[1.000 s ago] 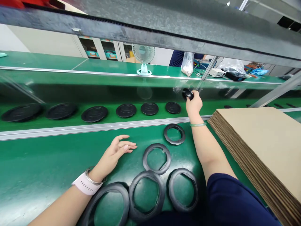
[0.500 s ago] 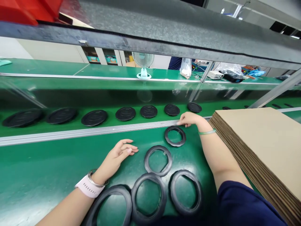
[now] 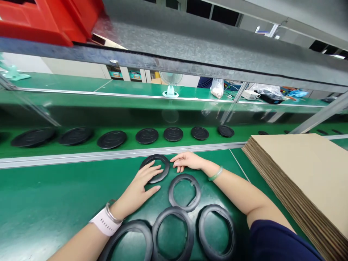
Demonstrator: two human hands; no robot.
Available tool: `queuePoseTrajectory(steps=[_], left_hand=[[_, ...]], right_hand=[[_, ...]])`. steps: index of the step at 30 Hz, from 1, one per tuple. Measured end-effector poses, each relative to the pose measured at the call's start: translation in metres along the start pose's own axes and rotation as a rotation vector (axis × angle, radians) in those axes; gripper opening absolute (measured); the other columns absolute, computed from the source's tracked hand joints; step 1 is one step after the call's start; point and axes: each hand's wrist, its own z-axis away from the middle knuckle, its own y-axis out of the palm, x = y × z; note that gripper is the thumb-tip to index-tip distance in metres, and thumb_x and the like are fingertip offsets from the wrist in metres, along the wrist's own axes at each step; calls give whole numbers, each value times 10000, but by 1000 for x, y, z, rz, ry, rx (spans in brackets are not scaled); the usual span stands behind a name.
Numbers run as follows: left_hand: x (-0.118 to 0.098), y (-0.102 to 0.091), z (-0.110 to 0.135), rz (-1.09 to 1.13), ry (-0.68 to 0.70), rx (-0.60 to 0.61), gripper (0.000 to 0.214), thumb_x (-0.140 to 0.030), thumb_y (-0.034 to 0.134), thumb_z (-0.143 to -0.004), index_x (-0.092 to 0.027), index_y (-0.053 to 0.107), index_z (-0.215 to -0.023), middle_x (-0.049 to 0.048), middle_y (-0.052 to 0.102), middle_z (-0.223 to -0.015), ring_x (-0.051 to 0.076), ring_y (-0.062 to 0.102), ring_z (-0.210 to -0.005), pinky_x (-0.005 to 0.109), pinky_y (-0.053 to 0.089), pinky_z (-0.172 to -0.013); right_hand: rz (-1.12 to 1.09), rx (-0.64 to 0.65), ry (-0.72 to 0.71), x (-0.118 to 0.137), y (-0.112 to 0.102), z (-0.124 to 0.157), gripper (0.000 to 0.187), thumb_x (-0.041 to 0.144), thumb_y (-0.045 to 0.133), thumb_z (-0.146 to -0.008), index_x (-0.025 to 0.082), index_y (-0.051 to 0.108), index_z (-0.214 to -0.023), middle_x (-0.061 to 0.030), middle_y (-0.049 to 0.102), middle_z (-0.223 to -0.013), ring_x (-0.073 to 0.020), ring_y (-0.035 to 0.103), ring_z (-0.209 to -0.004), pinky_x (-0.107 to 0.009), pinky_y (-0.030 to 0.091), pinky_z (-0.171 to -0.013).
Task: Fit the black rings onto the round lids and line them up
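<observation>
A black ring point(image 3: 166, 167) lies on the green worktop against the metal rail. My left hand point(image 3: 140, 188) has its fingers spread over the ring's left side, the fingertips on or just above it. At its right edge is my right hand point(image 3: 189, 160), fingers loosely bent and apart, the index fingertip close to the rim; whether it touches I cannot tell. Nearer to me lie more black rings: one just below my right hand point(image 3: 171, 194), one in the middle point(image 3: 156, 237), one on the right point(image 3: 201, 233) and one partly behind my left wrist point(image 3: 149, 241).
Behind the rail point(image 3: 89, 156), several black discs point(image 3: 146, 136) lie in a row on a green belt. A stack of cardboard sheets point(image 3: 304, 156) stands at the right. Overhead runs a metal shelf point(image 3: 174, 40) with a red bin point(image 3: 51, 21). A small fan point(image 3: 170, 90) stands beyond.
The far ring has shifted left along the rail, and my right hand has moved left with it. My left hand has spread its fingers and reached over the ring. The view has tilted slightly.
</observation>
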Motion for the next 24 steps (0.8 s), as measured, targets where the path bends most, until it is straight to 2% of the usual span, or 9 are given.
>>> queuePoseTrajectory(steps=[2,5,8,10,12,15,17,20,24], left_hand=[[5,2,-2,-29,-12,-12,395,-432,636,-864,-344,658,-1248,57,610,-1387,327,345,-1451,610,174,-1215],[10,1,-3,-6,-40,-47,298,-448,665,-829,-336,723,-1099,45,697,-1251,338,432,-1391,615,57,-1227],[10,-3,-2,218,-126,-97,315,-512,669,-816,-314,727,-1055,43,668,-1309,342,436,-1388,588,22,-1238],[8,-6,0,474,-194,-133,341,-532,613,-859,-286,708,-1076,57,631,-1365,331,428,-1398,565,98,-1244],[5,-8,1,727,-267,-169,350,-527,570,-894,-261,673,-1096,79,657,-1324,325,466,-1373,560,225,-1220],[0,-10,1,921,-368,-184,366,-517,606,-879,-230,619,-1107,109,713,-1209,338,554,-1290,569,355,-1154],[-2,-9,-1,915,-397,-146,393,-513,632,-867,-219,601,-1127,118,716,-1200,342,571,-1270,573,372,-1140],[2,-8,-2,806,-402,-99,415,-523,643,-861,-220,604,-1142,108,717,-1200,336,570,-1266,587,315,-1169],[13,-7,0,619,-346,-67,430,-553,635,-853,-216,692,-1115,105,669,-1283,341,513,-1303,579,235,-1205]], right_hand=[[-36,-18,-41,-2,-4,4,588,427,854,-711,103,681,-1170,-90,728,-915,-164,715,-709,-259,594,-654],[-96,-43,-51,-3,-13,6,614,440,869,-695,118,679,-1183,-88,719,-948,-167,715,-757,-276,598,-712],[-121,-21,-52,-4,-18,4,622,436,882,-684,131,679,-1187,-85,713,-969,-177,717,-794,-276,598,-727],[-137,-5,-56,-6,-20,2,626,426,886,-685,135,674,-1196,-86,713,-984,-176,717,-806,-277,598,-743],[-161,4,-63,-6,-21,2,627,421,889,-684,132,672,-1196,-88,715,-986,-174,717,-810,-281,597,-754],[-194,23,-78,-5,-22,3,621,413,898,-675,126,677,-1181,-91,719,-976,-183,721,-819,-285,599,-753],[-209,29,-76,-3,-23,4,618,406,903,-669,126,679,-1172,-91,721,-972,-188,724,-821,-290,600,-758],[-226,24,-62,-1,-22,4,617,388,906,-668,117,674,-1172,-93,721,-966,-189,725,-816,-297,600,-762],[-235,37,-74,-1,-22,5,610,371,903,-679,111,672,-1180,-95,717,-974,-196,726,-830,-298,601,-767]])
